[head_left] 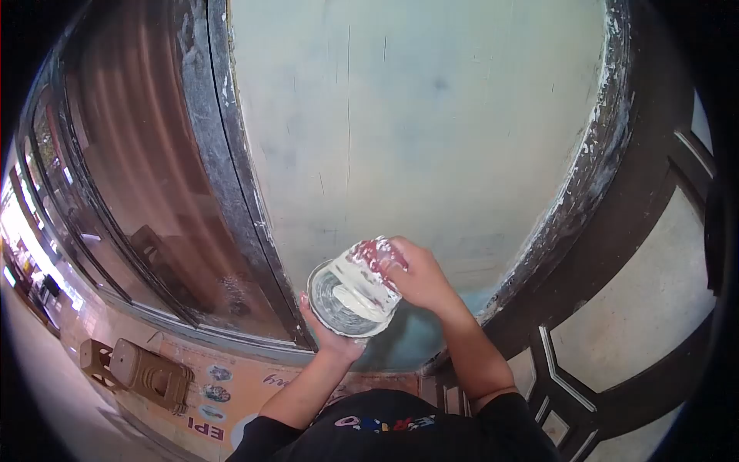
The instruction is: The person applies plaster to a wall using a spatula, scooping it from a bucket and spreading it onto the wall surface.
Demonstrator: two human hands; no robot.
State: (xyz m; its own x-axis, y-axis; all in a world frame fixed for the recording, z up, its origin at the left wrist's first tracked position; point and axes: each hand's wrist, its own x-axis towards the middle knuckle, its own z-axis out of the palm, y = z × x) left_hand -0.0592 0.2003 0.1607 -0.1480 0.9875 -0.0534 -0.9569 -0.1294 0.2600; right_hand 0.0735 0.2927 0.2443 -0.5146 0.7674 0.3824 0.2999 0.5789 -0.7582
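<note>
My left hand [336,336] is wrapped round the underside and left edge of a round bowl [326,302], with the thumb at its rim. White paste [356,302] lies in the bowl and is smeared over its inside. In my right hand [416,273] is a wide putty knife [356,276] with a red handle part spotted with white. Its pale, paste-coated blade is tilted down over the bowl's right side, close to the rim. Behind both hands stands a panel [416,138] coated in patchy whitish filler, with thin dark vertical lines.
A dark frame with white smears [219,154] borders the panel. To the left are glass panes with a brown curtain [131,115]. Brown plastic stools [150,373] stand on the floor by an orange printed sheet [231,385]. Dark panelling [616,292] lies to the right.
</note>
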